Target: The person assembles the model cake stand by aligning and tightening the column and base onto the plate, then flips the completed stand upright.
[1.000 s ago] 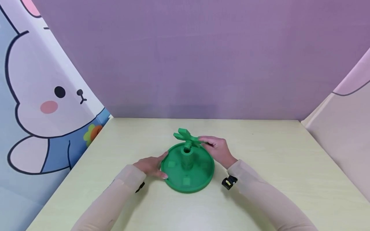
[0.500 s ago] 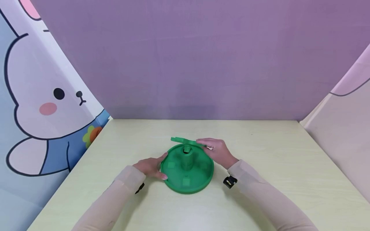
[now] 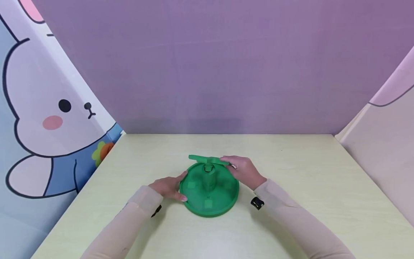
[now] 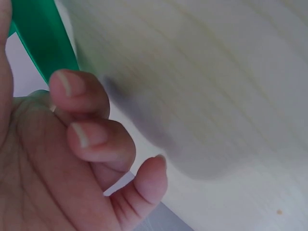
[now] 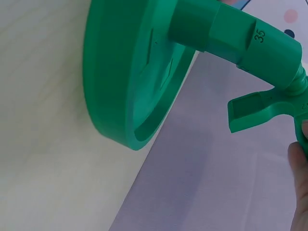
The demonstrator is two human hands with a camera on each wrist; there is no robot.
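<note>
Your right hand [image 3: 244,169] has one end of a green plastic handle with broad flared arms [image 3: 198,158] pinched between thumb and fingers. The rest reaches leftward from the pinch, long axis crosswise and nearly level, free end a touch higher. What counts here: the handle's short ribbed green neck [image 5: 297,85], left of the pinch, points down at the mouth of an upright green plastic post [image 3: 209,180]. In the right wrist view, neck and post run roughly in one line and meet at the mouth; how deep the neck sits is hard to judge, as little of the join shows. Your right hand is the nearer to it. The post rises from the middle of a round, shallow green plastic dish [image 3: 197,201], below and left of the pinch. Your left hand [image 3: 166,187] holds the dish's left rim between thumb and forefinger, other fingers loosely curled off it. Under everything, a pale wood-grain table [image 3: 291,162]; beyond the grip, a plain purple backdrop [image 3: 207,72], apart from the handle. In the way: nothing seen between neck and mouth; the left forefinger, below the free arm, looks the likeliest thing to be knocked.
</note>
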